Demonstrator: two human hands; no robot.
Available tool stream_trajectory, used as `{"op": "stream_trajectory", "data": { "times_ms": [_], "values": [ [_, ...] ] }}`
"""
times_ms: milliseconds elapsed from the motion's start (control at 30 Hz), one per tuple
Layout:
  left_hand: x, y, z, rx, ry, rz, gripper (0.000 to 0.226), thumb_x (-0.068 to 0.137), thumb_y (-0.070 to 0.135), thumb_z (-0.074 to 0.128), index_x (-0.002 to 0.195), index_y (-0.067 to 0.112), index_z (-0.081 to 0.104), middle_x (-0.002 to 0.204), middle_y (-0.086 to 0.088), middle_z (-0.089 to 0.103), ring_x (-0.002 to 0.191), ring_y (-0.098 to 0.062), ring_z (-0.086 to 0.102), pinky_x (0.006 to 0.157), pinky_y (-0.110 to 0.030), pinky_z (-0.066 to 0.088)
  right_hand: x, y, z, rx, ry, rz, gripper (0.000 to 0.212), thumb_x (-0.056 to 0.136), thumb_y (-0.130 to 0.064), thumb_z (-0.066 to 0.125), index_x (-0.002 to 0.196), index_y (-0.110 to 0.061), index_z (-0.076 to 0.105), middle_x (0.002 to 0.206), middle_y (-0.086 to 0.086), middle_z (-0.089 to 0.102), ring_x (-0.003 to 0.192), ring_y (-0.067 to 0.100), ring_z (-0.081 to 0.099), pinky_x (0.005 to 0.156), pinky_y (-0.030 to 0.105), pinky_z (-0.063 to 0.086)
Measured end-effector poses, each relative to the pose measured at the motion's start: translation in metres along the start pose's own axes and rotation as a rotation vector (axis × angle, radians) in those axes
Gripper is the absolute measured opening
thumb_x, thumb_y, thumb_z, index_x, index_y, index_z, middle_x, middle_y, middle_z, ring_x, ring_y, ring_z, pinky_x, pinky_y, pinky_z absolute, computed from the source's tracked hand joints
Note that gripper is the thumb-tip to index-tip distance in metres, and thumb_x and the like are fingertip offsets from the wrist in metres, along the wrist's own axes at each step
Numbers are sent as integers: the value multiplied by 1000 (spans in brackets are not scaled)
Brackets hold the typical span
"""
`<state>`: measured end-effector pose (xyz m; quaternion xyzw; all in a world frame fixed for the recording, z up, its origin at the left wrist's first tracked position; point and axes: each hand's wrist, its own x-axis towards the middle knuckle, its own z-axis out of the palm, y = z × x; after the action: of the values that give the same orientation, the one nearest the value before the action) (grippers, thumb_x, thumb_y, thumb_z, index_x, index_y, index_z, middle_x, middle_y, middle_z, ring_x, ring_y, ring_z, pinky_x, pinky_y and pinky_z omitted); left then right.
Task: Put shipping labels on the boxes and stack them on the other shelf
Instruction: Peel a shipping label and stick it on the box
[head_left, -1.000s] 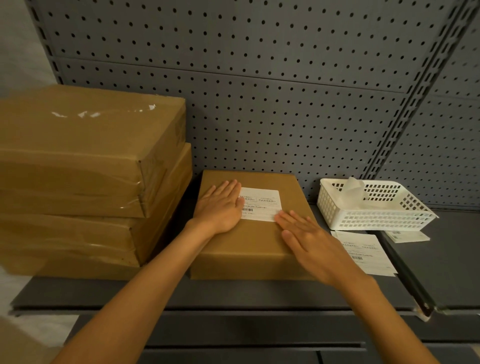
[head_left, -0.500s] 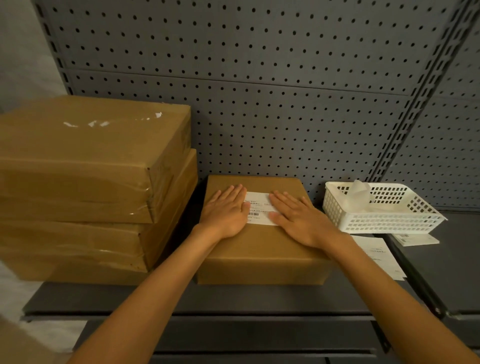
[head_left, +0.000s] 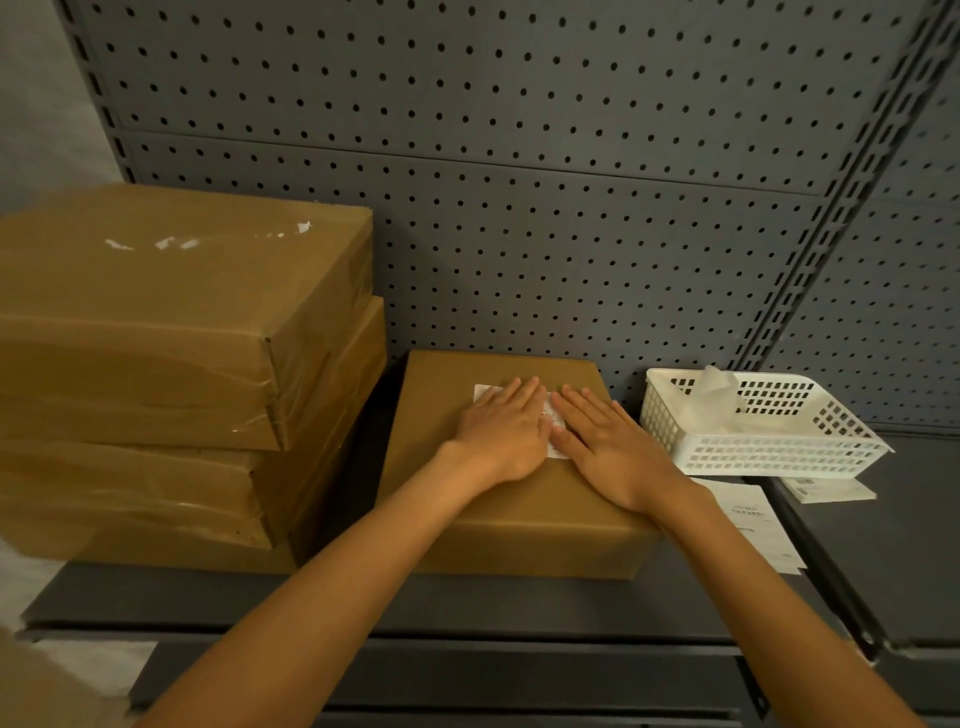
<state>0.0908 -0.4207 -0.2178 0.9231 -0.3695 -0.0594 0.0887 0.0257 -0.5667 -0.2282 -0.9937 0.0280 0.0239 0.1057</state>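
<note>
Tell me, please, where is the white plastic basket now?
In the head view, the white basket stands on the shelf at the right, against the pegboard wall, just right of the box under both hands.

Brown cardboard box (head_left: 514, 525) sits flat on the shelf (head_left: 415, 603), back edge right up against the pegboard. White label (head_left: 555, 431) stuck on its top, mostly covered. Just left, a stack (head_left: 171, 374) of bigger brown boxes in clear wrap, slightly offset. More labels (head_left: 753, 519) lie flat on the right.
</note>
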Motion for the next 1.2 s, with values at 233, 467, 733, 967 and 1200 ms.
{"op": "stream_trajectory", "data": {
  "times_ms": [233,467,733,967,1200],
  "values": [
    [-13,-32,1,-22,-29,-39,54,102,42,5,151,22,-7,158,8,-11,144,-5,-9,119,-31,-6,0,3,-1,-5,-5,-5,57,99,-53,14,151,-32,1,159,-12,-4,145,3,-8,119,29,-5],
    [-30,-55,-2,-32,-22,-53,54,101,43,6,151,24,-6,158,11,-10,144,-2,-9,119,-30,-6,0,1,-1,6,-3,-18,56,99,-53,15,151,-34,2,159,-14,-3,145,2,-7,119,28,-5],
    [-34,-51,-2,16,47,-92,55,101,44,12,152,25,4,159,11,0,145,-4,-1,119,-30,-1,0,-2,-1,27,-2,-3,56,100,-51,17,151,-33,4,159,-14,-1,145,2,-6,117,28,-6],
    [-53,-53,-10,-28,-14,-58,56,101,46,16,152,27,3,159,12,-2,145,-3,-2,117,-26,-4,1,-3,-1,27,-9,5,56,100,-51,17,152,-33,5,159,-14,-1,145,3,-6,118,29,-5],
    [-83,-53,-7,-38,-13,-27,54,101,44,17,151,28,2,158,14,-2,144,-2,-4,117,-26,-6,0,-4,-2,25,-2,6,56,100,-51,18,152,-32,5,159,-13,0,146,4,-5,118,30,-4]
  ]
}}
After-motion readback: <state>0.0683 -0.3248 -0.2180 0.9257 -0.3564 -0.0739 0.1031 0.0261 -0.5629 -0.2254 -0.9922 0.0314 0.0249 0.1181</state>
